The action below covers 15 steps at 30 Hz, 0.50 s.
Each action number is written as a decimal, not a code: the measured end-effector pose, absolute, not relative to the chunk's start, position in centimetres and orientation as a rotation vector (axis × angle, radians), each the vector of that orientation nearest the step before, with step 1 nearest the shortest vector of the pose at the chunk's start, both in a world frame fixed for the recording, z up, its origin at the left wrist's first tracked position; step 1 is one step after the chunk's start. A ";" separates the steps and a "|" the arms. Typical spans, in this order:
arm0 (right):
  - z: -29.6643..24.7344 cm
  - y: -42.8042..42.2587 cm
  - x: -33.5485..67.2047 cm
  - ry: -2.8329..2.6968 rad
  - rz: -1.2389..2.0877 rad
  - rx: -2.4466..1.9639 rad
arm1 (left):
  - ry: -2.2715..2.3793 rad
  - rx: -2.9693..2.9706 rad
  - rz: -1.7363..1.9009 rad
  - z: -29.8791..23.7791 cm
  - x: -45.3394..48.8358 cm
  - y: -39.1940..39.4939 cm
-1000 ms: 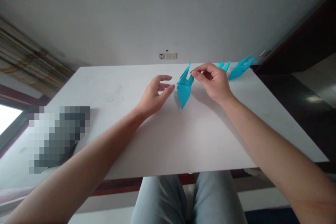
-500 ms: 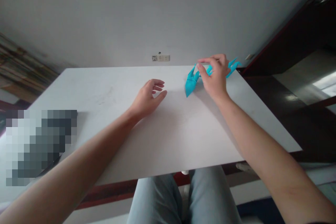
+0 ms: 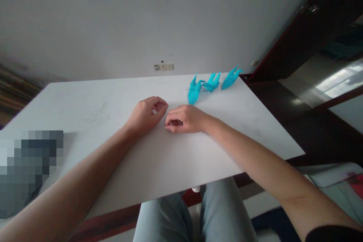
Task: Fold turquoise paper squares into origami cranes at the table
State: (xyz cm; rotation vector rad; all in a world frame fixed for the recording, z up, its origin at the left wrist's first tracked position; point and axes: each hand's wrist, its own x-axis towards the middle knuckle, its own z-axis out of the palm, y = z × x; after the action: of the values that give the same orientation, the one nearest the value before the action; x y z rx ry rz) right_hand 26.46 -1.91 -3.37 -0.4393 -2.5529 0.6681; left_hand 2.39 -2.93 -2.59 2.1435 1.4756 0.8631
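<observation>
Three blue origami cranes stand in a slanting row at the table's back right: a near crane [image 3: 194,93], a middle crane [image 3: 212,82] and a far crane [image 3: 230,78]. My left hand [image 3: 149,112] rests at mid-table, fingers curled in to meet the thumb, with nothing seen inside. Just to its right, my right hand [image 3: 185,119] is curled the same way, thumb and fingertips together round a hollow. The two hands nearly meet. Of the cranes, the near one is closest to my right hand, just beyond its knuckles; neither hand holds a crane.
The white table [image 3: 113,181] reaches to a grey wall with sockets [image 3: 163,67]. A blurred-out, pixelated object [image 3: 31,166] lies at the left. Beyond the table's right edge are a dark door [image 3: 297,19] and dark floor.
My right hand has come away from the cranes, back and left to beside my left hand. My left hand's fingers have curled closed. The view has shifted slightly.
</observation>
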 end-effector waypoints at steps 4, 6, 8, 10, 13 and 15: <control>-3.7 -1.2 27.1 -2.453 0.725 -0.534 | 1.454 2.153 0.813 -2.5 2.2 -2.8; -3.8 -0.9 27.4 -2.414 0.694 -0.569 | 1.428 2.166 0.805 -2.4 2.2 -2.9; -3.9 -0.8 27.5 -2.395 0.647 -0.601 | 1.400 2.184 0.801 -2.3 2.2 -2.9; -4.1 -0.9 27.3 -2.430 0.614 -0.613 | 1.380 2.200 0.792 -2.3 2.3 -3.0; -4.6 -1.3 26.5 -2.535 0.619 -0.594 | 1.349 2.222 0.759 -2.4 2.3 -2.9; -4.8 -1.5 26.1 -2.558 0.590 -0.596 | 1.343 2.236 0.739 -2.4 2.4 -2.9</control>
State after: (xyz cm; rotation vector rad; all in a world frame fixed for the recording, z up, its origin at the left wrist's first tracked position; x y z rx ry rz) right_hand 26.06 -1.53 -4.80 -0.5965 -2.5578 0.5904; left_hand 2.35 -2.85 -2.45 2.2359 1.3432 0.7394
